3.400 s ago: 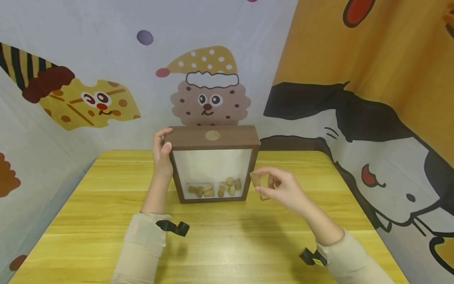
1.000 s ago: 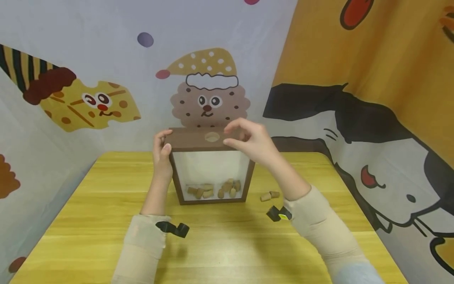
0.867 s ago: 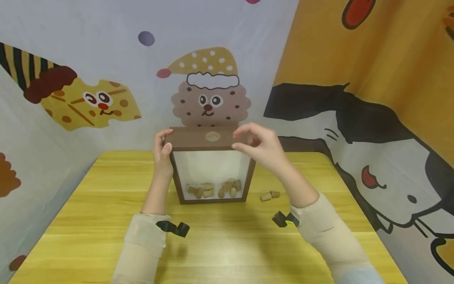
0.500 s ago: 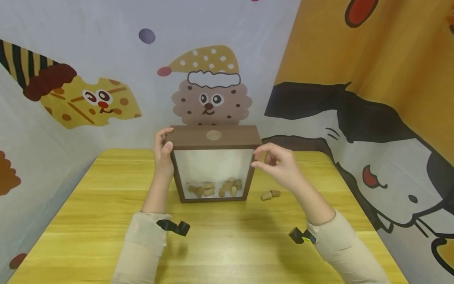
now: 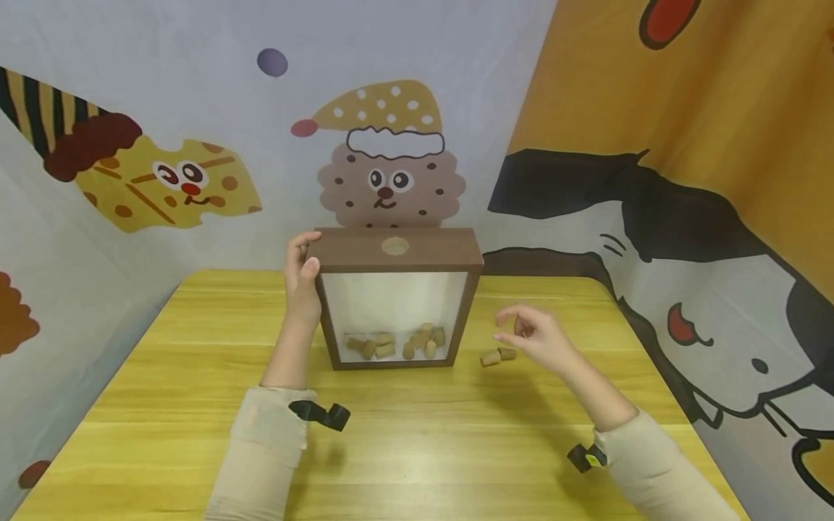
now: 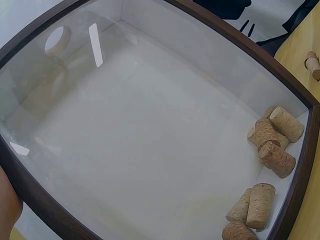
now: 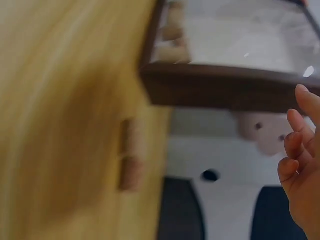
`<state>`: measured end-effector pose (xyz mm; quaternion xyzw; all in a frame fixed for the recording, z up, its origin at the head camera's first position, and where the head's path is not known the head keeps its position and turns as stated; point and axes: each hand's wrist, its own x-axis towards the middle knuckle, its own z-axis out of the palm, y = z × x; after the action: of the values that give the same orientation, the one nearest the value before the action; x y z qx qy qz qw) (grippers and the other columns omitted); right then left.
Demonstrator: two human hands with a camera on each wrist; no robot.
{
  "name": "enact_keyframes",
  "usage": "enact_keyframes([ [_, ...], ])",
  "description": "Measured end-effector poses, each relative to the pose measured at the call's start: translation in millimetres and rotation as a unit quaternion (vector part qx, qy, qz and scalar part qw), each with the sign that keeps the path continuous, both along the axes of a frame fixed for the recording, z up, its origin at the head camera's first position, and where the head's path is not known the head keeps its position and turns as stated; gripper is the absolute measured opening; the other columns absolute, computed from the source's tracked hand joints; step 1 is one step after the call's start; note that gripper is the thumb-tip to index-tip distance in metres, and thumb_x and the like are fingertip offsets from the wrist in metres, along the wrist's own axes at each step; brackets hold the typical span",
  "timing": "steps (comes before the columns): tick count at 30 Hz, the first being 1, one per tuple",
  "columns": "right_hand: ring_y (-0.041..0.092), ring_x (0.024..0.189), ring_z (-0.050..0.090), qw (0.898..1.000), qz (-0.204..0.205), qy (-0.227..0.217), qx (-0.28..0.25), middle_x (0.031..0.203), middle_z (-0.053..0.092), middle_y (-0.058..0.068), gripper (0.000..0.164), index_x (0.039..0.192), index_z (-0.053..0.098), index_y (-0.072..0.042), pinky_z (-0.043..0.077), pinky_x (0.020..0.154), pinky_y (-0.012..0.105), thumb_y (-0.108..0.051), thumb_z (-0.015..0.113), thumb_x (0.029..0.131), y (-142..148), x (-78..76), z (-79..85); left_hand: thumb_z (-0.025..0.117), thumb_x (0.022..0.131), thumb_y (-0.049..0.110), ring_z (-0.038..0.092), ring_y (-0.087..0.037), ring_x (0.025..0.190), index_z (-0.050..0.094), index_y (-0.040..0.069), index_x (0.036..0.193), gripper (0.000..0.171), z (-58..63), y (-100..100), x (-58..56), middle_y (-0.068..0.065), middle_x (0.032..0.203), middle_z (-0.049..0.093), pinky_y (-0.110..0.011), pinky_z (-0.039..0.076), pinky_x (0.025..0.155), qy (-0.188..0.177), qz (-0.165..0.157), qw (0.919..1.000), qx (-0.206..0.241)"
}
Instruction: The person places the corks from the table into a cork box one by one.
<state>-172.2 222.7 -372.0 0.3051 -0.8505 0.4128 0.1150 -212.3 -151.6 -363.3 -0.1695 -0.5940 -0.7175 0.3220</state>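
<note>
A shallow brown wooden box (image 5: pixel 394 318) with a clear front stands upright on the table, a round hole (image 5: pixel 394 246) in its top. My left hand (image 5: pixel 302 282) grips the box's upper left corner, thumb at the front edge. Behind the pane, several corks (image 6: pixel 277 159) lie along the bottom in two groups. Two more corks (image 5: pixel 490 358) lie end to end on the table, right of the box. Just above and right of them is my right hand (image 5: pixel 537 336), thumb and forefinger apart and nothing between them. The right wrist view shows its fingers (image 7: pixel 294 145) loosely bent.
The yellow wood-grain table (image 5: pixel 404 441) reaches back to a wall hung with a cartoon-print cloth (image 5: pixel 417 58). Both sleeves carry small black wrist cameras, one at the left cuff (image 5: pixel 322 415) and one at the right cuff (image 5: pixel 586 457).
Earlier my right hand pinched a cork beside the box, then hovered empty-fingered near the hole. It has since come down and right, over the two loose corks. The left hand stays put.
</note>
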Motion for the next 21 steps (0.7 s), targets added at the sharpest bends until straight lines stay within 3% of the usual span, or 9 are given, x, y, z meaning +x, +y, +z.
enact_keyframes([
  [3, 0.013, 0.058, 0.044, 0.999, -0.015, -0.042, 0.023, 0.073, 0.055, 0.0, 0.029, 0.106, 0.066, -0.007, 0.039, 0.05, 0.027, -0.004, 0.076, 0.079, 18.2, -10.0, -25.7, 0.062, 0.077, 0.064, 0.02, -0.031, 0.137, 0.055, 0.017, 0.119, 0.064, 0.3, -0.2, 0.5, -0.007, 0.133, 0.043, -0.05, 0.005, 0.107, 0.0, 0.0, 1.0, -0.004],
  [7, 0.011, 0.06, 0.046, 0.996, -0.014, -0.068, 0.05, 0.082, 0.059, 0.0, 0.032, 0.109, 0.066, -0.008, 0.04, 0.05, 0.026, -0.01, 0.077, 0.08, 33.7, -16.4, -44.2, 0.061, 0.077, 0.061, 0.022, -0.029, 0.137, 0.055, 0.015, 0.12, 0.063, 0.9, 0.5, 0.6, -0.007, 0.132, 0.043, -0.05, 0.006, 0.107, 0.004, 0.003, 1.0, -0.003],
  [13, 0.011, 0.061, 0.049, 0.991, 0.003, -0.089, 0.095, 0.104, 0.065, 0.009, 0.038, 0.115, 0.065, -0.007, 0.042, 0.05, 0.027, -0.013, 0.077, 0.08, 53.0, -27.6, -66.0, 0.062, 0.077, 0.062, 0.022, -0.028, 0.136, 0.055, 0.017, 0.119, 0.061, 1.4, 0.6, 1.2, -0.006, 0.132, 0.044, -0.05, 0.006, 0.107, 0.002, 0.003, 1.0, -0.002],
  [21, 0.011, 0.062, 0.051, 0.984, 0.024, -0.126, 0.123, 0.112, 0.063, 0.01, 0.043, 0.121, 0.062, -0.007, 0.045, 0.054, 0.028, -0.01, 0.076, 0.081, 64.9, -41.1, -88.0, 0.061, 0.078, 0.061, 0.024, -0.029, 0.135, 0.056, 0.016, 0.119, 0.062, 0.3, 0.7, 0.4, -0.006, 0.131, 0.044, -0.049, 0.007, 0.107, 0.007, 0.006, 1.0, -0.002],
])
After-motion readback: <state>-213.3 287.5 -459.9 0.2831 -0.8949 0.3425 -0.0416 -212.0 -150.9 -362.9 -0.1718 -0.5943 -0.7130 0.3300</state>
